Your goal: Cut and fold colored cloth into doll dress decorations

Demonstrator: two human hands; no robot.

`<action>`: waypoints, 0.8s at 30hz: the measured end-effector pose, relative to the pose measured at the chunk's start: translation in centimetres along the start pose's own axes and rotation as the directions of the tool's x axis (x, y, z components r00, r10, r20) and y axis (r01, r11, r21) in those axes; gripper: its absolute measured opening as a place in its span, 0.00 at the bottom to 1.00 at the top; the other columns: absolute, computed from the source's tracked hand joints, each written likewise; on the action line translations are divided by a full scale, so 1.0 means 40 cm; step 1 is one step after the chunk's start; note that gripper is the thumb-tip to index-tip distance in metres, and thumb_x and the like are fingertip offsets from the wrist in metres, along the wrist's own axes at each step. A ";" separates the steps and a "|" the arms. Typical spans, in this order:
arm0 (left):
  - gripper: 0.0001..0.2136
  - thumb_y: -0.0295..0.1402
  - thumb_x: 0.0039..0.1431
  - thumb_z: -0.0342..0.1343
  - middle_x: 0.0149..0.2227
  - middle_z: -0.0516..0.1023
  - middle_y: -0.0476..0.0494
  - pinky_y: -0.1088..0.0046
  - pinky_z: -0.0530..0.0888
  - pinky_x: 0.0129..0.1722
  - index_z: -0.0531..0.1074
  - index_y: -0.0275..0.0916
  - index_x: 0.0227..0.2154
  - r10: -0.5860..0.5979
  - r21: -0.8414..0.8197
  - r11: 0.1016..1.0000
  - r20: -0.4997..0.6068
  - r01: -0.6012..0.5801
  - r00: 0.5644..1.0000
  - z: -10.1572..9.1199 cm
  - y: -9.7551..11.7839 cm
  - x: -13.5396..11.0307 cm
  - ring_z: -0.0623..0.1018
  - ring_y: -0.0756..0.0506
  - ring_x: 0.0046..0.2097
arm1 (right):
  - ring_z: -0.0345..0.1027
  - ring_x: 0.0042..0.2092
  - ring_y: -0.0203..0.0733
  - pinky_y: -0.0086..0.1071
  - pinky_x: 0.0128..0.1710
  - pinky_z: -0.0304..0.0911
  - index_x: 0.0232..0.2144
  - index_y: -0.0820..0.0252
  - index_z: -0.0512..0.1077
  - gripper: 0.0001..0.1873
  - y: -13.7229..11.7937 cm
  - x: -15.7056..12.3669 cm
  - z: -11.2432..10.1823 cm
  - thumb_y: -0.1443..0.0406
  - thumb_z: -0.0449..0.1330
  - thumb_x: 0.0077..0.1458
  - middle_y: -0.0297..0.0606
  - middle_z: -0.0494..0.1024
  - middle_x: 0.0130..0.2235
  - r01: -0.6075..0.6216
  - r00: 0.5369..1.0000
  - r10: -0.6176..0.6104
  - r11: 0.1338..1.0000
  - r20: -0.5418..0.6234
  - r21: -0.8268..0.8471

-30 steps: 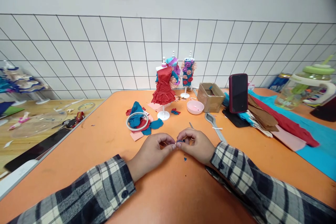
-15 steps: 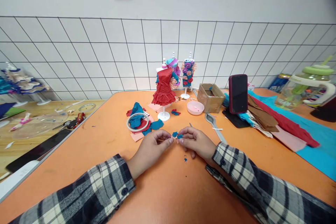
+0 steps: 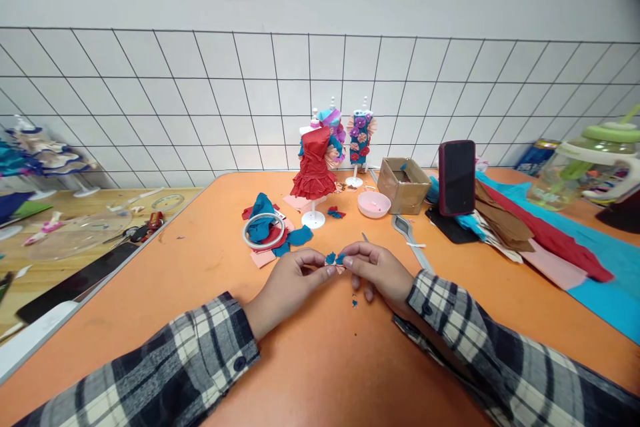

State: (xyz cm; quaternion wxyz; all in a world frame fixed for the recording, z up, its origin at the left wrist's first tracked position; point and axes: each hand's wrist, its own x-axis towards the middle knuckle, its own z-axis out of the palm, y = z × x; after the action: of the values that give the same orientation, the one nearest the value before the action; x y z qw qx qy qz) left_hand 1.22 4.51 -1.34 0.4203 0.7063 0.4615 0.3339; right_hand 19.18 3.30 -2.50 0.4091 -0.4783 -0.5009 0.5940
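A small blue and pink crepe-paper bow (image 3: 335, 259) is pinched between both of my hands, over the orange table. My left hand (image 3: 291, 287) grips its left side with thumb and forefinger. My right hand (image 3: 384, 273) pinches the right side, its lower fingers curled beneath. Tiny blue scraps (image 3: 355, 303) lie just below the right hand. Beyond the hands stands a mini dress form (image 3: 315, 163) in a red ruffled paper dress. By its base is a red and blue bow-shaped piece (image 3: 336, 212).
A roll of tape (image 3: 263, 232) rests on blue, red and pink paper scraps at left. Farther back are a pink bowl (image 3: 374, 205), a cardboard box (image 3: 404, 187) and a propped phone (image 3: 457, 178). Scissors (image 3: 407, 232) and folded coloured paper (image 3: 555, 233) lie right.
My right fingers have shifted slightly on the bow, and the right thumb is a little higher. Both hands still hold it. The whole view has moved slightly.
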 end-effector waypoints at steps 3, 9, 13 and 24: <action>0.11 0.40 0.52 0.58 0.26 0.74 0.48 0.76 0.67 0.29 0.74 0.35 0.26 -0.013 -0.043 0.999 -0.018 0.013 1.000 0.001 -0.010 -0.001 0.71 0.49 0.29 | 0.63 0.22 0.30 0.20 0.10 0.51 0.32 0.60 0.69 0.20 0.006 -0.001 0.011 0.55 0.67 0.39 0.30 0.70 0.27 0.022 1.000 -0.021 0.999 -0.006 0.032; 0.09 0.37 0.52 0.58 0.32 0.79 0.43 0.73 0.70 0.35 0.77 0.36 0.31 0.039 -0.031 0.999 -0.048 -0.041 0.998 0.013 -0.027 -0.013 0.76 0.46 0.35 | 0.57 0.20 0.29 0.20 0.11 0.51 0.30 0.61 0.69 0.20 0.021 0.009 0.017 0.52 0.66 0.41 0.27 0.66 0.22 0.089 0.989 -0.078 0.993 -0.128 0.083; 0.11 0.36 0.54 0.57 0.36 0.79 0.43 0.71 0.71 0.36 0.77 0.40 0.39 0.042 0.046 0.998 -0.042 -0.040 0.998 -0.007 -0.038 -0.009 0.77 0.45 0.37 | 0.54 0.18 0.27 0.20 0.11 0.48 0.29 0.60 0.68 0.21 0.024 0.024 -0.012 0.51 0.66 0.42 0.29 0.68 0.23 0.146 0.979 -0.133 0.986 -0.156 0.078; 0.10 0.30 0.56 0.51 0.42 0.76 0.38 0.62 0.65 0.49 0.72 0.36 0.40 0.240 0.505 0.862 -0.316 -0.052 0.918 -0.094 -0.099 0.200 0.72 0.40 0.47 | 0.67 0.32 0.37 0.29 0.31 0.62 0.28 0.59 0.74 0.08 -0.223 0.072 -0.015 0.60 0.64 0.47 0.36 0.75 0.30 0.464 0.858 -0.499 0.855 -0.122 -0.232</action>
State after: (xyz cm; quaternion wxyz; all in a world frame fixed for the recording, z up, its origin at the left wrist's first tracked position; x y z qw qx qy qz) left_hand -0.67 13.91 -2.65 0.1079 0.7472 0.5449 0.3647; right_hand 19.24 7.67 5.83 0.5395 -0.4260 -0.6219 0.3751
